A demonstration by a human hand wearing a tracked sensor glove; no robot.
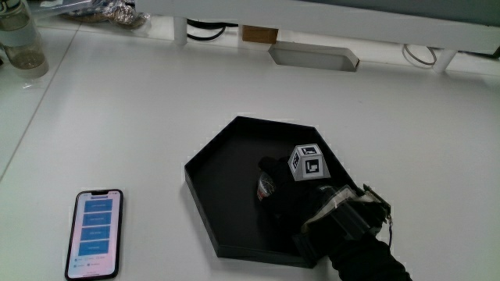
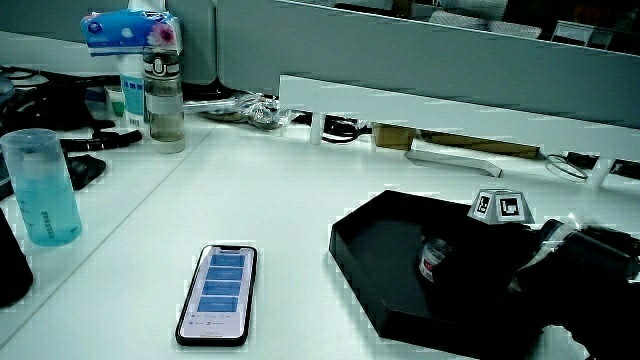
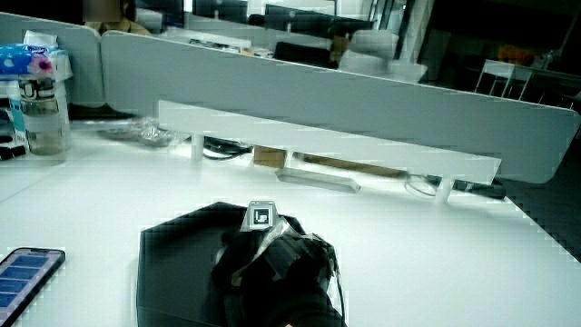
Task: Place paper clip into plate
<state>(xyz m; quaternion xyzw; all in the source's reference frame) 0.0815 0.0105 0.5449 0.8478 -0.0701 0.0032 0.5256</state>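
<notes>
A black hexagonal plate (image 1: 205, 165) lies on the white table, and it shows in both side views (image 2: 352, 236) (image 3: 152, 252). The gloved hand (image 1: 275, 187) reaches from the person's edge of the table into the plate, low over its floor. A patterned cube (image 1: 310, 162) sits on the back of the hand. Its fingers curl around a small red and white paper clip (image 1: 266, 188), which a side view (image 2: 432, 258) shows just above the plate's floor. In a side view (image 3: 272, 259) the hand hides the clip.
A phone (image 1: 95, 232) lies screen up beside the plate, near the person's edge. A clear bottle (image 1: 19, 39) and a blue cup (image 2: 45, 185) stand at the table's edge, farther off. A low white shelf (image 1: 312, 56) and cables run along the partition.
</notes>
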